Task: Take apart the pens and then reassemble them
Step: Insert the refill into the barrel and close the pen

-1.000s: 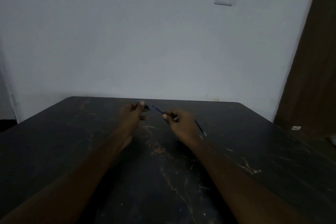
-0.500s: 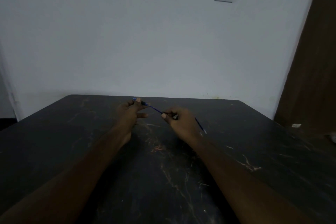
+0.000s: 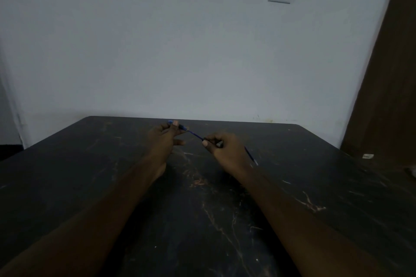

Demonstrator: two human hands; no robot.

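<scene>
Over the far middle of the scratched black counter (image 3: 202,220), the left hand (image 3: 165,137) pinches a short blue plastic pen piece (image 3: 180,126) between thumb and fingers. The right hand (image 3: 227,149) is closed around a thin blue ink refill (image 3: 196,134), whose tip meets the blue piece while its tail (image 3: 250,155) juts out behind the right hand

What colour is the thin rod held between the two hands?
Dark blue; the thin rod shows best in the head view, between both hands.

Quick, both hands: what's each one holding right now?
Left hand: closed on the blue pen piece.
Right hand: closed on the thin blue refill.
</scene>
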